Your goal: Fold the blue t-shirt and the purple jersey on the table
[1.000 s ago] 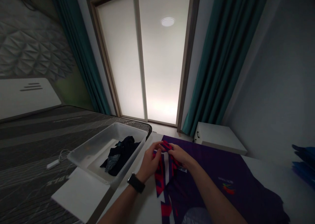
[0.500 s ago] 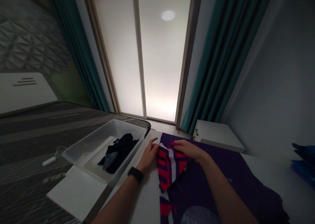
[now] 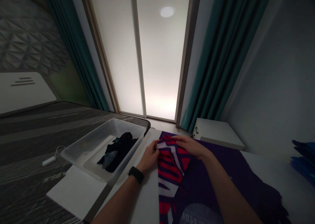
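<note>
Purple cloth [image 3: 197, 184] reading "2024" is lying on the table [image 3: 145, 197], its striped flap [image 3: 169, 166] being pinched by the right hand [image 3: 190, 145] and now by the left hand [image 3: 148, 156], spread earlier.

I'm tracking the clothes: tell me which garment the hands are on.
The red-patterned purple garment lying on the white table: left hand and right hand both touch it. The dark clothes lie apart in the translucent bin.

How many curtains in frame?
2: the left curtain hangs left of the frosted panels, the right curtain right of them, partly behind the white cabinet. Any outside the frame can't be counted.
</note>
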`<state>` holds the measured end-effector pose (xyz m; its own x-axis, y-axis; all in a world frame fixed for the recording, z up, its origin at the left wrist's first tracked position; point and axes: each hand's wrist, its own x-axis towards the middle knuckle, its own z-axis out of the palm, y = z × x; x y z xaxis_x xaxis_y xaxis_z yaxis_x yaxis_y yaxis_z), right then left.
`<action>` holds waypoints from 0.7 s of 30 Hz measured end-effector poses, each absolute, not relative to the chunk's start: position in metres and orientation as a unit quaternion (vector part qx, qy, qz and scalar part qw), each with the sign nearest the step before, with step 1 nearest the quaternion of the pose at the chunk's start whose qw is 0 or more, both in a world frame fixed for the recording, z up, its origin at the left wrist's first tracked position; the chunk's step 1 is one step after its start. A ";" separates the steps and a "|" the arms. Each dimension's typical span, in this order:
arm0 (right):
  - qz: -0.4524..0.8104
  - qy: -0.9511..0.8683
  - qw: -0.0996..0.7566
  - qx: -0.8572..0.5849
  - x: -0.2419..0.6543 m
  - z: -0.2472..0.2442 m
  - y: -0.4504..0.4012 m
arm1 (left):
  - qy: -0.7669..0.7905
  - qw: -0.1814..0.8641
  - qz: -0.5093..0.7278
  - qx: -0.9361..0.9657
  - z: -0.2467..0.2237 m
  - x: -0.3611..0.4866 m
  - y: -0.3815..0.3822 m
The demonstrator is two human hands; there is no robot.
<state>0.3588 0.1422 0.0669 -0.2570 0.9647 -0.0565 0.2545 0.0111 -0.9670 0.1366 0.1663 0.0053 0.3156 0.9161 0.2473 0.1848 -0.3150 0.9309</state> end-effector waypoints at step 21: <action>0.201 -0.684 0.236 -0.660 0.374 0.012 0.163 | 0.460 0.317 0.424 0.713 -0.005 0.130 0.183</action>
